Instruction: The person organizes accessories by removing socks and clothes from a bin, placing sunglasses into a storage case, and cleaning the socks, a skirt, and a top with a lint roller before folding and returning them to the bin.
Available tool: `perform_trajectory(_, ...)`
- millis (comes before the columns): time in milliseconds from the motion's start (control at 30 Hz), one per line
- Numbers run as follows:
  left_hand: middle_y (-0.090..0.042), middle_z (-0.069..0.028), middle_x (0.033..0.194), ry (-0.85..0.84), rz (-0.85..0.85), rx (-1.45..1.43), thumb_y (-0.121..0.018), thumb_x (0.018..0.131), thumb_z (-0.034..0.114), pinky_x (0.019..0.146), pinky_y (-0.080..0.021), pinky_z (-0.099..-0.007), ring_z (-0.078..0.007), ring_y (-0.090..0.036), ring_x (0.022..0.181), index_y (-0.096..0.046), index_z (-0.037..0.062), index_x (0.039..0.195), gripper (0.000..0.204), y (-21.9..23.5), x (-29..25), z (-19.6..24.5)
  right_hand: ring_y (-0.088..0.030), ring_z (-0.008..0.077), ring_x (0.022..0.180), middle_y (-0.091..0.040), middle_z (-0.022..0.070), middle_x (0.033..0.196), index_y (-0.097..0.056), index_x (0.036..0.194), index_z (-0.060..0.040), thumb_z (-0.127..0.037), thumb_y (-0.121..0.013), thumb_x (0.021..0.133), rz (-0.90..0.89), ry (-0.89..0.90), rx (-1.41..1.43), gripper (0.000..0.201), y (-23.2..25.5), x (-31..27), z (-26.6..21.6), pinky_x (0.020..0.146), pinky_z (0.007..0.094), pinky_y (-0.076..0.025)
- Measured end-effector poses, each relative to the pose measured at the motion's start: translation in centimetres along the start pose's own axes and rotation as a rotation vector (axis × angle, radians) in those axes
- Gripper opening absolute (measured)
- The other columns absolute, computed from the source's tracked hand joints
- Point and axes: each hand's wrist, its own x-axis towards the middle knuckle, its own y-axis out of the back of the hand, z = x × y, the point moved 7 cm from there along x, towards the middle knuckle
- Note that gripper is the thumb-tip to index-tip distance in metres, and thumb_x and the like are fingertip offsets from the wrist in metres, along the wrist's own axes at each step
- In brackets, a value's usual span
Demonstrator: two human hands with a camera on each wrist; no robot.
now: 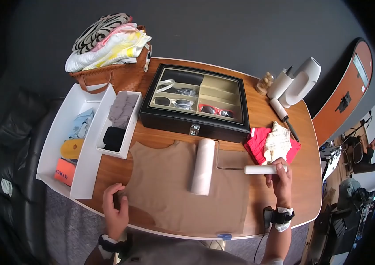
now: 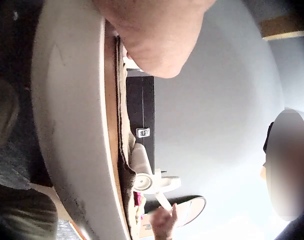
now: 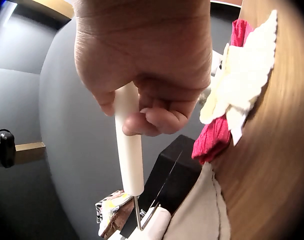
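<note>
My right hand grips the white handle of a lint roller, fingers curled round it; the right wrist view shows the same handle in the hand. The white roll lies over a brown sleeveless garment spread on the table; whether it touches the cloth is hard to tell. At the garment's left edge my left hand holds nothing, its fingers loosely bent and thumb apart. In the left wrist view part of that hand shows above the brown cloth.
Behind the garment stands a black glasses case. White boxes with folded items and a brown bag of cloths are at left. Red and cream cloths, a black-handled brush and white devices stand at right.
</note>
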Motion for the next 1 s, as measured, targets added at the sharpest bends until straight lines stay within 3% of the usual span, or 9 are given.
perform_trajectory(200,-0.064,-0.0162,0.120,0.016,0.021,-0.042,-0.060,0.089,-0.006,0.103,-0.047,-0.0393,-0.0303,-0.062,0.115,-0.059,-0.0009,0.125,0.036,0.2,0.0,-0.1,-0.059,0.0164,0.055,-0.060,0.0086,0.070,-0.058,0.101,-0.0008,-0.035,-0.060,0.105,-0.079,0.000,-0.029,0.034,-6.1,2.7,-1.1,0.046,0.0280,-0.048)
perform_trajectory(467,-0.066,-0.0167,0.120,0.046,0.029,-0.058,-0.061,0.089,-0.004,0.105,-0.047,-0.0395,-0.0303,-0.062,0.117,-0.059,-0.0017,0.125,0.036,0.5,0.0,-0.2,-0.064,0.0170,0.058,-0.067,0.0117,0.076,-0.058,0.109,0.0021,-0.024,-0.060,0.106,-0.299,-0.009,-0.053,0.026,-13.1,3.7,-2.2,0.054,0.0283,-0.052)
perform_trajectory(567,-0.064,-0.0182,0.125,0.044,0.033,-0.055,-0.061,0.090,-0.003,0.108,-0.045,-0.0401,-0.0307,-0.061,0.120,-0.055,-0.0023,0.132,0.043,0.5,-0.2,-0.7,-0.064,0.0157,0.059,-0.068,0.0112,0.077,-0.059,0.110,0.0022,-0.019,-0.062,0.105,-0.381,-0.040,-0.066,0.022,-16.0,3.5,-2.1,0.055,0.0277,-0.052)
perform_trajectory(667,-0.060,-0.0190,0.133,0.091,0.064,-0.114,-0.060,0.094,-0.001,0.113,-0.040,-0.0406,-0.0279,-0.058,0.124,-0.043,-0.0002,0.146,0.055,0.3,-0.2,-0.6,-0.064,0.0101,0.062,-0.069,0.0074,0.081,-0.061,0.115,0.0020,-0.016,-0.067,0.103,-0.428,-0.127,-0.094,0.022,-17.8,3.2,-0.9,0.058,0.0261,-0.053)
perform_trajectory(733,-0.057,-0.0215,0.135,0.050,0.098,-0.068,-0.060,0.093,0.000,0.113,-0.040,-0.0419,-0.0306,-0.057,0.126,-0.039,-0.0034,0.148,0.059,0.4,-0.2,-0.4,-0.063,0.0062,0.064,-0.069,0.0034,0.082,-0.064,0.119,0.0012,-0.015,-0.071,0.101,-0.457,-0.169,-0.115,0.026,-18.8,2.8,-0.1,0.060,0.0243,-0.052)
perform_trajectory(833,-0.055,-0.0228,0.137,0.058,0.083,-0.092,-0.061,0.093,0.002,0.115,-0.039,-0.0427,-0.0320,-0.056,0.127,-0.037,-0.0056,0.149,0.061,0.1,-0.1,0.2,-0.064,0.0077,0.065,-0.070,0.0053,0.083,-0.065,0.117,0.0027,-0.014,-0.070,0.101,-0.474,-0.167,-0.208,0.024,-19.7,2.5,0.2,0.059,0.0229,-0.053)
perform_trajectory(1000,-0.059,-0.0205,0.130,0.047,0.007,-0.058,-0.062,0.094,0.004,0.112,-0.039,-0.0426,-0.0305,-0.055,0.124,-0.038,-0.0056,0.148,0.060,-0.2,-0.2,0.0,-0.061,0.0061,0.065,-0.068,0.0014,0.081,-0.067,0.115,-0.0004,-0.017,-0.072,0.100,-0.366,-0.147,-0.234,0.023,-17.2,1.8,0.5,0.059,0.0230,-0.050)
